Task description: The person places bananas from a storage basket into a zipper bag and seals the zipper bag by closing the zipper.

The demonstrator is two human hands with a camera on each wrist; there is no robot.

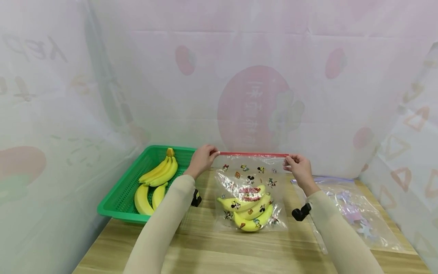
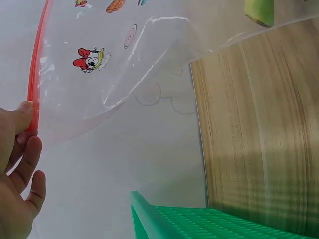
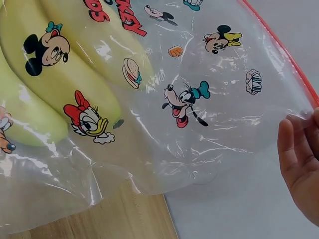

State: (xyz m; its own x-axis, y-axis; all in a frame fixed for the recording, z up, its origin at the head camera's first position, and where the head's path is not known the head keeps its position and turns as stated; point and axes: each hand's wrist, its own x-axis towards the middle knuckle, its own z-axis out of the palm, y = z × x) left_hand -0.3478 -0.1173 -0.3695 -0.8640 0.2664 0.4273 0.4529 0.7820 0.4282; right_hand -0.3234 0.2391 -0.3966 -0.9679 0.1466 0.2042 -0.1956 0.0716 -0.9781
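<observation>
A clear zip bag (image 1: 227, 179) printed with cartoon figures stands upright over the table, its red zip strip (image 1: 253, 154) stretched level along the top. Several yellow bananas (image 1: 251, 211) lie at the bottom of it. My left hand (image 1: 204, 158) pinches the left end of the strip between thumb and fingers; the left wrist view shows that grip on the red edge (image 2: 35, 74). At the other end, my right hand (image 1: 298, 169) pinches the top right corner. In the right wrist view the bananas (image 3: 89, 64) show through the printed film, and part of the right hand is cut off.
A green plastic basket (image 1: 118, 190) stands on the left of the wooden table (image 1: 219, 251) with more bananas (image 1: 159, 173) inside. To the right lies another clear bag (image 1: 373, 201) with a purple zip and printed shapes, partly beneath my right forearm. A printed curtain (image 1: 191, 106) hangs behind.
</observation>
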